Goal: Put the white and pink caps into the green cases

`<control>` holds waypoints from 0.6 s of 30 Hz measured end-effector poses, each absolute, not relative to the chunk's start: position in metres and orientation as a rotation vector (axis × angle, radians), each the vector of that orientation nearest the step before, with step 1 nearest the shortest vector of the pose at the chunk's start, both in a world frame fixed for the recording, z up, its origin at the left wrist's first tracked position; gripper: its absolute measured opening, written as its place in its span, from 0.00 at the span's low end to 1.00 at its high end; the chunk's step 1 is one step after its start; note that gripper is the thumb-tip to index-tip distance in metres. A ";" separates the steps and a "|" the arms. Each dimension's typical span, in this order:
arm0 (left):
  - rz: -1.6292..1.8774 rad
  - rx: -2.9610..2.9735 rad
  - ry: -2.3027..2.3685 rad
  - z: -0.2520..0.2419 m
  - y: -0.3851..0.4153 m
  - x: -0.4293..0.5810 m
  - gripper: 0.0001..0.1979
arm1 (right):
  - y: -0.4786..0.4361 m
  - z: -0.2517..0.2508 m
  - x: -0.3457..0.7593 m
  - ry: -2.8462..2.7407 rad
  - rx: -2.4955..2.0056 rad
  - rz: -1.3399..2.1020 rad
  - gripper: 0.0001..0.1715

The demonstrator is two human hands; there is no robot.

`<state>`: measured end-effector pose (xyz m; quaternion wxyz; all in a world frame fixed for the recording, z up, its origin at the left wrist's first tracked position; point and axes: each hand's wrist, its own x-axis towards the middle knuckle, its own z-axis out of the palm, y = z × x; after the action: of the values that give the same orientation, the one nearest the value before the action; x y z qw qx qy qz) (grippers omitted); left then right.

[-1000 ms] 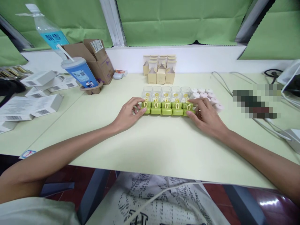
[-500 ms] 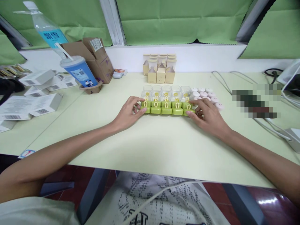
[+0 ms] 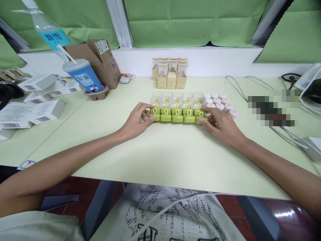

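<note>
Rows of small green cases (image 3: 177, 118) with yellow strap loops stand side by side on the table, their clear lids (image 3: 177, 95) raised behind them. At the left end, my left hand (image 3: 140, 117) has its thumb and forefinger on the end cases, its other fingers curled under. My right hand (image 3: 218, 122) holds the right end in the same way, thumb at the front case and forefinger at the one behind. Just beyond my right hand are several pale pink round pieces (image 3: 220, 106) in rows, partly hidden by it.
Small open cardboard boxes (image 3: 172, 80) stand near the wall. Left are white boxes (image 3: 46, 112), a blue paper cup (image 3: 87, 78) in a holder, a plastic bottle (image 3: 54, 35) and a brown carton (image 3: 107, 68). Cables (image 3: 288, 135) and a blurred patch lie right.
The whole view has shifted very slightly. Both hands stay at the ends of the green cases, and nothing on the table has visibly moved.
</note>
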<state>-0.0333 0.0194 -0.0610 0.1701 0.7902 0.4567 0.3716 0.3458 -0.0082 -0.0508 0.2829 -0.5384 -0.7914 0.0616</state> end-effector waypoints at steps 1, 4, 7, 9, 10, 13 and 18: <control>1.055 2.244 1.296 -0.061 0.019 -0.033 0.21 | -0.008 -0.051 0.346 -2.120 -1.443 0.165 0.38; 1.054 2.245 1.295 -0.060 0.019 -0.033 0.21 | -0.008 -0.051 0.346 -2.123 -1.438 0.170 0.38; 1.056 2.242 1.294 -0.059 0.019 -0.032 0.21 | -0.008 -0.051 0.346 -2.133 -1.435 0.173 0.39; 1.059 2.237 1.294 -0.058 0.019 -0.032 0.22 | -0.008 -0.051 0.346 -2.134 -1.438 0.174 0.39; 1.059 2.236 1.295 -0.058 0.020 -0.032 0.22 | -0.009 -0.051 0.346 -2.132 -1.440 0.176 0.39; 1.055 2.232 1.302 -0.058 0.020 -0.033 0.22 | -0.009 -0.052 0.346 -2.121 -1.439 0.185 0.39; 1.062 2.245 1.285 -0.060 0.021 -0.034 0.21 | -0.009 -0.053 0.346 -2.121 -1.427 0.175 0.38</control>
<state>-0.0340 0.0214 -0.0601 0.1720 0.7909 0.4528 0.3740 0.3460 -0.0088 -0.0527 0.2858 -0.5336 -0.7933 0.0654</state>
